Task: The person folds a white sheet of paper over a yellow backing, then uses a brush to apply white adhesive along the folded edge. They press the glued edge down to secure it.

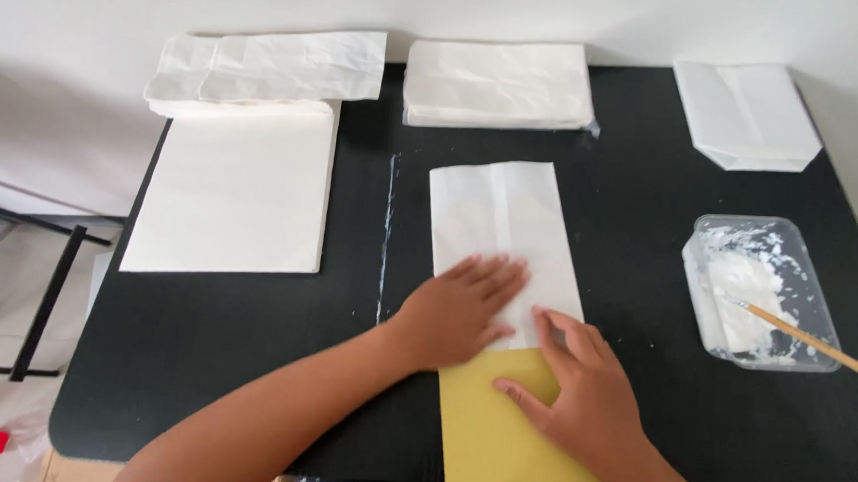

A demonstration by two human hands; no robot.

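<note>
Head view of a black counter (pixel 250 359). A folded white paper bag (pixel 497 225) lies at centre, long axis running away from the person, its near end meeting a yellow-brown card sheet (pixel 497 446) that extends toward the counter's near edge. Left hand (pixel 460 310) rests flat, fingers spread, on the bag's near-left part; right hand (pixel 577 382) lies flat and open across the junction of bag and card (neither hand grips anything). Both hands sit on the bag's near end, the rest of it lying straight ahead. To the right, well apart: a clear tub of white paste (pixel 760 289) with a wooden stick (pixel 810 342).
</note>
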